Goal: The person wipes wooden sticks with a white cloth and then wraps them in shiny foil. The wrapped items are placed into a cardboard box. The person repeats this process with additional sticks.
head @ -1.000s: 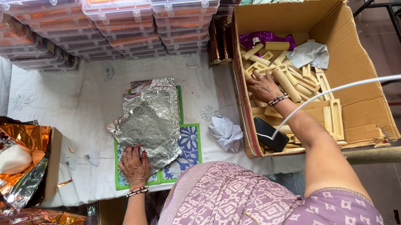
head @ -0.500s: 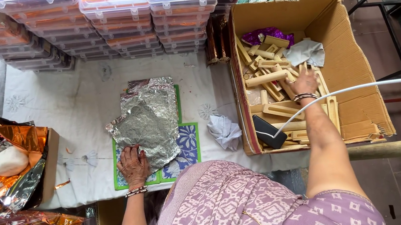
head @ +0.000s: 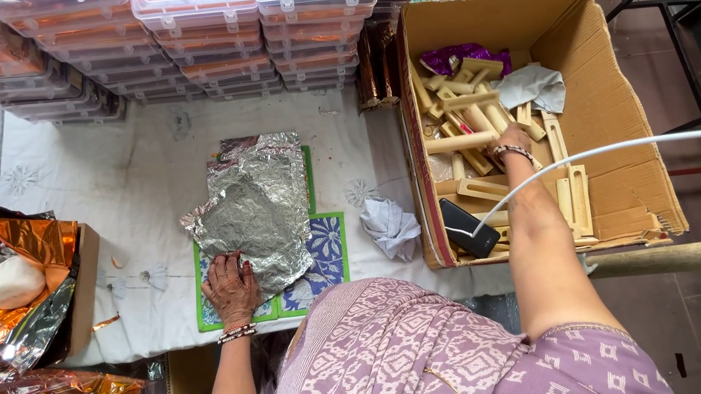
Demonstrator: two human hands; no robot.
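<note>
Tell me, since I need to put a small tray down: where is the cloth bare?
Bare white cloth lies between the stacked clear boxes and the foil sheet, left toward the foil-filled carton. The cardboard box is crowded with wooden pieces, right hand inside.

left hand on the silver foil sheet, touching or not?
Touching. The head view shows the left hand lying flat on the near corner of the silver foil sheet, fingers overlapping its edge with no gap.

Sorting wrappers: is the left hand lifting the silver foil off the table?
No, the left hand lies flat on the silver foil.
</note>
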